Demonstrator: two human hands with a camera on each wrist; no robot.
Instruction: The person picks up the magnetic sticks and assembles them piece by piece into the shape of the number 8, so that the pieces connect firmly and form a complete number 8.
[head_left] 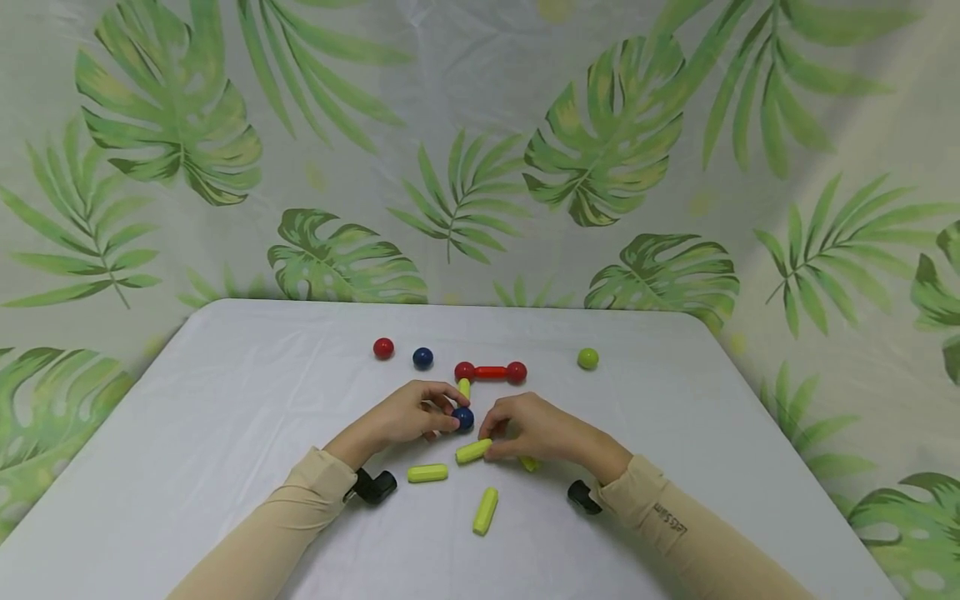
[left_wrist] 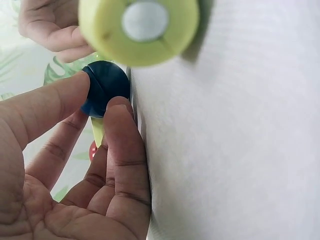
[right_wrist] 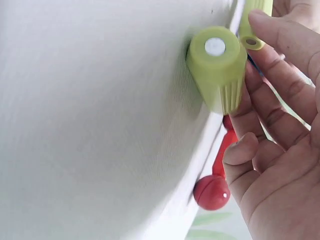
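Note:
My left hand (head_left: 412, 414) pinches a dark blue ball (head_left: 463, 418) between thumb and fingers, low over the white table. From that ball a yellow-green rod (head_left: 465, 390) runs back to a red ball (head_left: 464, 372), which a red rod (head_left: 491, 372) joins to a second red ball (head_left: 516, 372). To the right, my right hand (head_left: 534, 429) pinches another yellow-green rod (right_wrist: 256, 22) by its near end, its far end pointing toward the blue ball. Partly hidden under the right hand lies one more yellow-green rod (right_wrist: 217, 65), with a pale round spot on its end.
Two loose yellow-green rods, one left (head_left: 427, 473) and one in front (head_left: 485, 511), lie on the white-covered table (head_left: 247, 392). Behind the hands sit a red ball (head_left: 383, 348), a blue ball (head_left: 423, 358) and a green ball (head_left: 588, 358). A leaf-patterned curtain (head_left: 480, 108) hangs beyond.

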